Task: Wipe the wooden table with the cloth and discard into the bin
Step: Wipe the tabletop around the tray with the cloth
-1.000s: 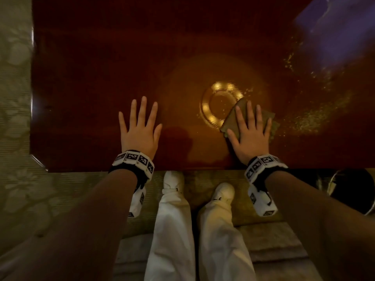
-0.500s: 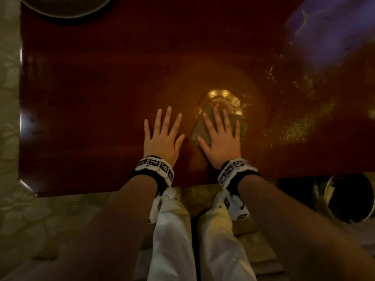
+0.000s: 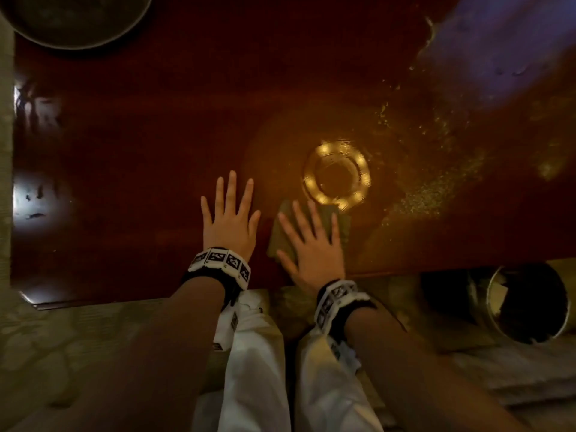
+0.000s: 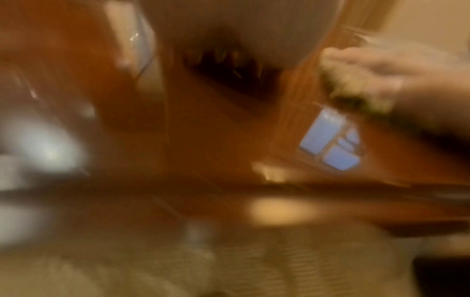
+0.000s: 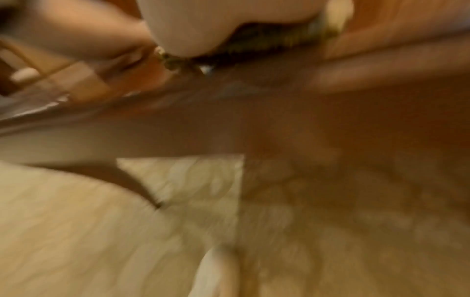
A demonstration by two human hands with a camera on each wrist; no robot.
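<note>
Cloth (image 3: 314,226) lies under flat right hand (image 3: 314,257); only head view shows bin (image 3: 530,304).

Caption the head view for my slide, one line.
Right hand presses the cloth flat on the wooden table; left hand rests flat beside it.
</note>
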